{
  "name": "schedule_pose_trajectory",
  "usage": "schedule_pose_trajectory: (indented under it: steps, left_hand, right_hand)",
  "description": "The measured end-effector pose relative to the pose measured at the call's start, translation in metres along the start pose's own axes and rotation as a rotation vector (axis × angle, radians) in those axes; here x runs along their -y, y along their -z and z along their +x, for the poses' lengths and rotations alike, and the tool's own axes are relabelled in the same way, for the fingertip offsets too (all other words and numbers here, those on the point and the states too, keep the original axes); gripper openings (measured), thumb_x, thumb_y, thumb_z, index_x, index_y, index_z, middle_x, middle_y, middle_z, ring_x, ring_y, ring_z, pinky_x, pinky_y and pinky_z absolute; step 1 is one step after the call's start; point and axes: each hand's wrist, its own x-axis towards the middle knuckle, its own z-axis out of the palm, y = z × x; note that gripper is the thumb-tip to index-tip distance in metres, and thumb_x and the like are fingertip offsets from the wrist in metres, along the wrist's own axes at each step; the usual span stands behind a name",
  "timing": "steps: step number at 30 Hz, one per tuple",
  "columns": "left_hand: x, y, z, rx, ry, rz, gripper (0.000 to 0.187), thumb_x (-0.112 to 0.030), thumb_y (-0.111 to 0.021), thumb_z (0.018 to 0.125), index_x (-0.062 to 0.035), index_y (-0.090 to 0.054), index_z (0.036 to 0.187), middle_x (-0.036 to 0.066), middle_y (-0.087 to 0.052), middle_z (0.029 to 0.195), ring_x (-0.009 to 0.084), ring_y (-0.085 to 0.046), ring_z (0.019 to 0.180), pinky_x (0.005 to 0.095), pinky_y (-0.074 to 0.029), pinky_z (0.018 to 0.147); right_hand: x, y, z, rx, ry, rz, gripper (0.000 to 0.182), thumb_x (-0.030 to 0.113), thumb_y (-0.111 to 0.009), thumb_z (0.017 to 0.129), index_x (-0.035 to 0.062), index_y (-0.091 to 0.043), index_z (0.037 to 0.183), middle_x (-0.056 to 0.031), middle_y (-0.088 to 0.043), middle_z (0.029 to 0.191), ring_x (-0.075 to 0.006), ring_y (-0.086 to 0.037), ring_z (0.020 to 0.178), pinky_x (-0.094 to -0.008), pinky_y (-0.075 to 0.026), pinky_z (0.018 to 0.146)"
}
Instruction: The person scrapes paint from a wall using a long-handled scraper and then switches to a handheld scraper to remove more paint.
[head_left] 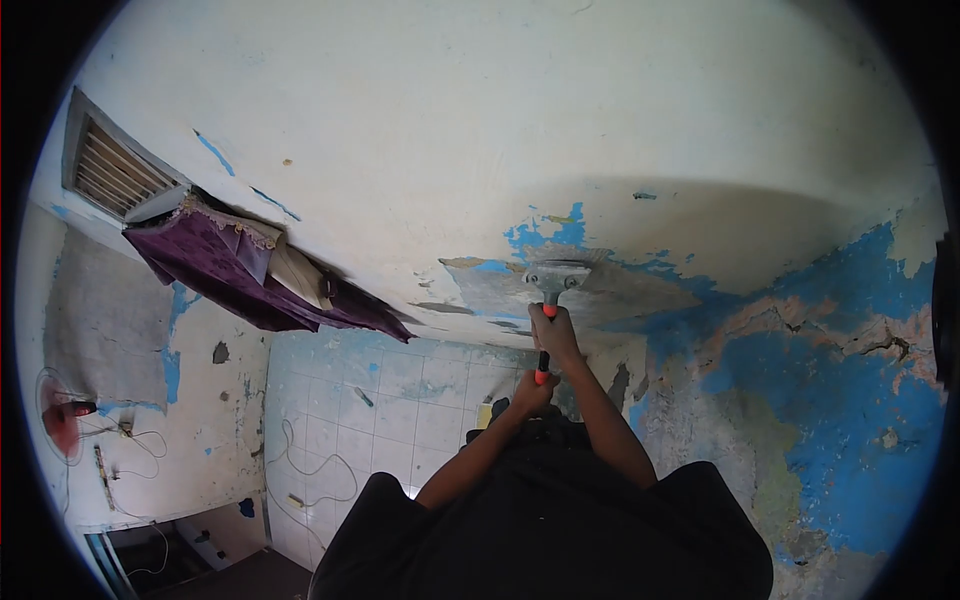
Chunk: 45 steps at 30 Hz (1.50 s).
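A scraper (556,277) with a wide grey metal head and an orange-and-black handle is pressed against a white painted surface, where the paint has peeled to grey and blue. My right hand (555,332) grips the handle just under the head. My left hand (530,392) holds the lower end of the handle, where an orange bit shows. Both forearms reach up from my black garment (540,530) at the bottom of the view.
Flaking blue and pink paint (850,400) covers the wall to the right. A purple curtain (240,270) hangs beside a louvred vent (112,165) at the left. Further off are a pale tiled surface (400,400), a red fan (60,415) and loose cables (300,470).
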Motion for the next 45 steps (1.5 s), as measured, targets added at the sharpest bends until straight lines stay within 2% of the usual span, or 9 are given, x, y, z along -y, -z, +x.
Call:
schedule_pose_trajectory:
  steps: [6,11,16,19,22,25,31,34,45]
  left_hand:
    - [0.003,0.003,0.004,0.007,-0.005,-0.011,0.032,-0.026,-0.061,0.08,-0.0008,-0.053,0.061,0.005,-0.051,0.05,0.0158,-0.052,0.045,0.0325,-0.04,0.045]
    - [-0.049,0.002,-0.01,-0.056,-0.05,-0.082,0.032,-0.026,-0.062,0.079,-0.0014,-0.053,0.06,0.005,-0.051,0.05,0.0145,-0.052,0.044,0.0322,-0.041,0.044]
    - [-0.001,0.006,0.004,0.033,-0.03,-0.016,0.032,-0.026,-0.061,0.08,-0.0009,-0.054,0.061,0.004,-0.052,0.05,0.0139,-0.051,0.044,0.0314,-0.04,0.043]
    - [-0.028,0.006,-0.008,-0.008,-0.029,-0.041,0.031,-0.026,-0.062,0.079,-0.0012,-0.054,0.061,0.004,-0.052,0.05,0.014,-0.051,0.044,0.0317,-0.04,0.043]
    - [-0.031,0.003,-0.014,-0.001,-0.008,-0.047,0.032,-0.027,-0.062,0.079,-0.0017,-0.053,0.061,0.004,-0.052,0.051,0.0142,-0.051,0.044,0.0322,-0.04,0.044]
    - [-0.009,0.009,-0.002,0.0,-0.011,-0.005,0.032,-0.027,-0.063,0.079,-0.0019,-0.052,0.061,0.005,-0.052,0.051,0.0145,-0.051,0.044,0.0328,-0.04,0.043]
    - [-0.021,0.002,-0.018,-0.052,0.031,-0.053,0.033,-0.027,-0.063,0.078,-0.0027,-0.051,0.058,0.005,-0.051,0.05,0.0158,-0.051,0.043,0.0337,-0.041,0.044]
    - [-0.018,0.009,-0.015,-0.05,0.034,-0.031,0.034,-0.026,-0.063,0.078,-0.0017,-0.051,0.057,0.006,-0.051,0.05,0.0163,-0.052,0.044,0.0338,-0.041,0.044]
    - [-0.017,0.017,-0.018,-0.121,-0.044,0.108,0.034,-0.025,-0.061,0.078,0.0032,-0.053,0.06,0.009,-0.052,0.05,0.0187,-0.055,0.049,0.036,-0.042,0.048]
  right_hand:
    - [0.001,0.0,0.004,0.016,-0.004,-0.016,0.04,0.028,-0.055,0.088,0.0064,-0.047,0.055,-0.0011,-0.044,0.044,-0.012,-0.043,0.035,-0.0301,-0.034,0.037]
    - [0.048,-0.015,-0.007,-0.015,0.105,-0.145,0.042,0.029,-0.055,0.088,0.0043,-0.047,0.055,-0.0011,-0.045,0.044,-0.012,-0.044,0.037,-0.031,-0.034,0.038]
    - [0.006,-0.006,0.001,-0.012,-0.024,-0.029,0.042,0.03,-0.055,0.088,0.0027,-0.048,0.057,-0.0009,-0.045,0.046,-0.0108,-0.044,0.041,-0.0312,-0.035,0.042]
    - [0.031,-0.012,-0.005,-0.058,0.089,-0.121,0.04,0.025,-0.053,0.09,0.0079,-0.045,0.055,0.0006,-0.042,0.043,-0.0106,-0.04,0.034,-0.0278,-0.032,0.036]
    - [0.031,-0.009,0.001,-0.078,0.163,-0.198,0.04,0.028,-0.055,0.088,0.0048,-0.048,0.056,-0.0017,-0.046,0.045,-0.0125,-0.045,0.038,-0.031,-0.035,0.04]
    - [-0.007,-0.005,0.006,-0.021,-0.016,-0.063,0.04,0.028,-0.055,0.088,0.0054,-0.048,0.055,-0.0015,-0.045,0.045,-0.0129,-0.044,0.036,-0.0312,-0.035,0.038]
    - [0.038,-0.009,-0.01,0.025,0.007,0.015,0.04,0.026,-0.054,0.09,0.0081,-0.043,0.056,0.0,-0.039,0.043,-0.0104,-0.037,0.032,-0.0273,-0.029,0.033]
    - [0.007,-0.006,-0.001,0.026,-0.027,-0.003,0.039,0.026,-0.053,0.089,0.0081,-0.044,0.056,0.0005,-0.041,0.043,-0.0105,-0.042,0.035,-0.0277,-0.032,0.036]
    - [0.019,-0.008,-0.008,0.033,-0.07,0.138,0.039,0.025,-0.053,0.089,0.0098,-0.042,0.056,0.0021,-0.036,0.042,-0.0085,-0.036,0.033,-0.0259,-0.029,0.034]
